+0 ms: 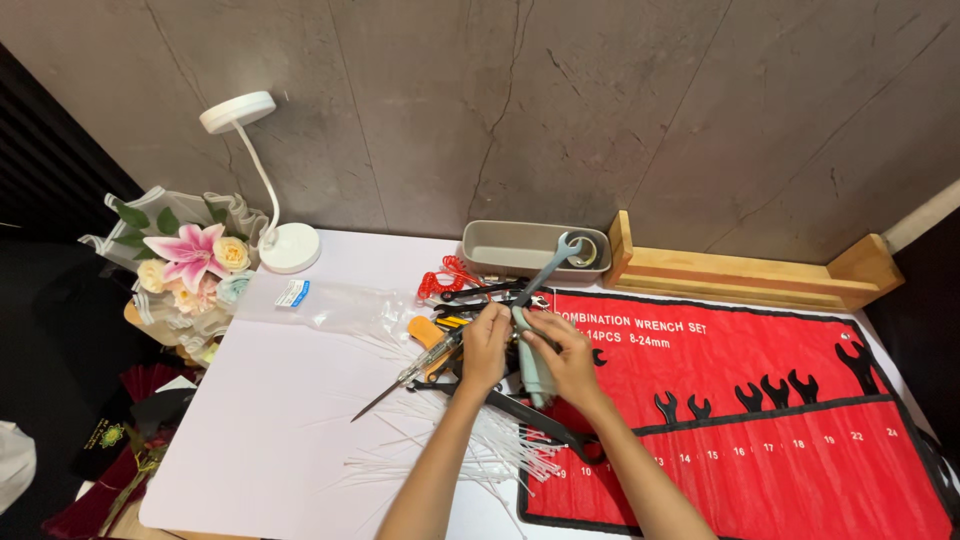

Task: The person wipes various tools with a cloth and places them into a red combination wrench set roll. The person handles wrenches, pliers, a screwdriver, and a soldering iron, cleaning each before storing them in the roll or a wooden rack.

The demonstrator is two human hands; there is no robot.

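The white tabletop [260, 420] runs from the grey wall toward the near edge, and the red wrench roll [780, 440] covers its right half, laid flat with a few black spanners showing in the far-right pockets. Behind the roll, at the far side, sit a wooden rack [740, 270] and a grey tray [500, 250]; on the far left stand a white desk lamp [285, 240] and a bouquet [190, 265]. A clear plastic bag [320, 300] and a spread of white cable ties [440, 440] lie left of the roll and toward the near edge. In the middle is a heap of loose hand tools [470, 300], and both hands work over it. The right hand [570, 355] is closed round a pale green-handled tool [535, 375] that stands under its palm, while a silver wrench [550, 265] rises from just past the fingers toward the tray. The left hand [487, 345] is curled, fingertips pinching something at the heap's edge, just beside the right; what it pinches cannot be told. By the look of it the step in hand is sorting the heap, which would call for lifting one tool free without dragging its neighbours
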